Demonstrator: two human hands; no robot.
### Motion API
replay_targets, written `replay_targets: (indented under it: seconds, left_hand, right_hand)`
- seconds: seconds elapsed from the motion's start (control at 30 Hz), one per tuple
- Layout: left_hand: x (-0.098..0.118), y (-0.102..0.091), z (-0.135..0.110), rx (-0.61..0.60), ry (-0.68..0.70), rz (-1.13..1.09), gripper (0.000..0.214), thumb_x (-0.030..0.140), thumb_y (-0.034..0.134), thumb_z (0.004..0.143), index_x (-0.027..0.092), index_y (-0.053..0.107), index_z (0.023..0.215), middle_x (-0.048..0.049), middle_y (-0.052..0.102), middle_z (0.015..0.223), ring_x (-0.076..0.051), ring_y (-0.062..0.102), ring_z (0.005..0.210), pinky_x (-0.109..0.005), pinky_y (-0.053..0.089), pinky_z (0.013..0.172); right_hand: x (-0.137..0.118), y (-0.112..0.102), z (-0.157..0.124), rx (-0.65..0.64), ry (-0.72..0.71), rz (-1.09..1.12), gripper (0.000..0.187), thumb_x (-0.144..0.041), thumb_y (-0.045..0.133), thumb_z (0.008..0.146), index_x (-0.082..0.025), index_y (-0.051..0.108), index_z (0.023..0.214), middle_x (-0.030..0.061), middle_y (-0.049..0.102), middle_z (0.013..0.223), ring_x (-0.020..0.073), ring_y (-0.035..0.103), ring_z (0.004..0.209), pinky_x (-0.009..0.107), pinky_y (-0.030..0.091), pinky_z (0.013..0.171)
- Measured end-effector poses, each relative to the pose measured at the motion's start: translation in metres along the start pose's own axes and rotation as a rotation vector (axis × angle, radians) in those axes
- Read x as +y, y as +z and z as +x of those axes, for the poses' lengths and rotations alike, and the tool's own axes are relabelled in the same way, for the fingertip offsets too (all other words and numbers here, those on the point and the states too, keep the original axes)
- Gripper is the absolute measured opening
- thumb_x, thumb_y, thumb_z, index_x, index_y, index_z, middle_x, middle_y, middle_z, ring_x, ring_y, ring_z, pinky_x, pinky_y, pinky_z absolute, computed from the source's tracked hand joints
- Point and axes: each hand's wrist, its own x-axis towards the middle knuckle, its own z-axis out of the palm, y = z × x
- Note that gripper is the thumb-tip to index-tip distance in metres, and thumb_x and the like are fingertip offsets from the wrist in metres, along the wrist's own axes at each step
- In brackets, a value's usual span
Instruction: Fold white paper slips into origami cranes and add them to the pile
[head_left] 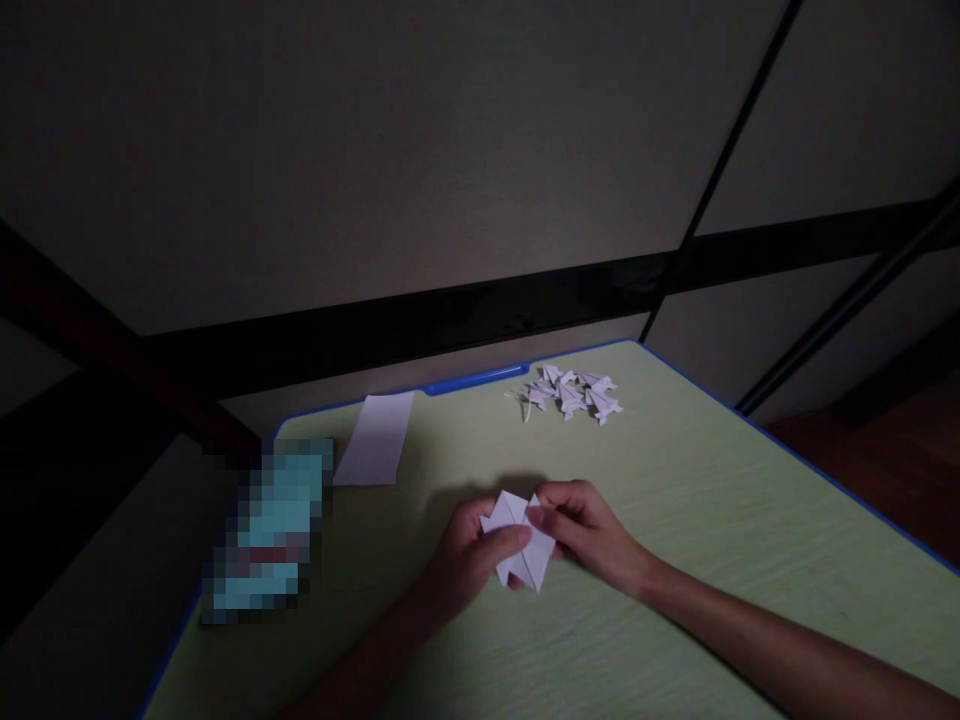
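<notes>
A small white piece of folded paper [534, 563], with pointed corners and creases, is held between both hands above the table. My left hand [469, 550] grips its left side, thumb lying across the front and the other fingers behind, mostly hidden. On the upper right corner, my right hand [589, 525] pinches the paper between thumb and forefinger. Farther back, a cluster of several folded white paper figures [570, 393] lies on the table. To the left of them rests a flat white strip of paper [375, 440].
The pale green table [712, 500] has a blue rim and a blue handle-like piece [478, 380] at its far edge. A blurred-out turquoise item [277, 530] lies along the left edge. Behind the table stand dark-banded panels [420, 170].
</notes>
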Motion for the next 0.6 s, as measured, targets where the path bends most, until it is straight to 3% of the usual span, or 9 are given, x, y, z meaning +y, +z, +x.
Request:
replay_targets:
  seconds: [0.2,0.3,0.4,0.6]
  left_hand:
    - [0.000,0.000,-0.001,-0.039,0.009,-0.032,0.019,0.030,0.060,0.057,0.010,0.059,0.059,-0.0005,0.056,0.045,-0.009,0.046,0.038,-0.019,0.035,0.035]
    - [-0.005,-0.002,0.002,0.003,0.052,-0.062,0.019,0.029,0.060,0.058,0.010,0.059,0.059,-0.0007,0.056,0.046,-0.008,0.045,0.037,-0.018,0.035,0.034]
    - [-0.010,-0.005,0.005,0.053,0.091,-0.083,0.019,0.028,0.060,0.060,0.009,0.059,0.061,-0.0012,0.057,0.048,-0.008,0.046,0.037,-0.018,0.036,0.034]
    - [-0.009,-0.004,0.007,0.144,0.136,-0.106,0.020,0.029,0.061,0.061,0.009,0.058,0.061,-0.0003,0.056,0.046,-0.007,0.045,0.036,-0.018,0.036,0.034]
  right_hand:
    - [0.002,-0.002,0.001,-0.003,0.059,0.080,0.036,-0.041,0.056,0.068,-0.014,0.045,0.047,-0.0062,0.040,0.039,0.0033,0.030,0.035,0.018,0.019,0.036]
    - [0.002,-0.002,0.003,-0.017,0.075,0.183,0.035,-0.043,0.055,0.070,-0.013,0.048,0.053,-0.0044,0.046,0.043,0.0039,0.035,0.036,0.018,0.023,0.037]
    - [0.001,-0.002,0.006,0.034,0.014,0.232,0.035,-0.043,0.054,0.071,-0.013,0.048,0.055,-0.0046,0.046,0.042,0.0039,0.036,0.035,0.017,0.024,0.035]
    - [-0.006,-0.002,0.007,0.132,-0.096,0.203,0.028,-0.021,0.073,0.053,-0.014,0.048,0.061,-0.0059,0.050,0.052,0.0039,0.042,0.042,0.016,0.032,0.040]
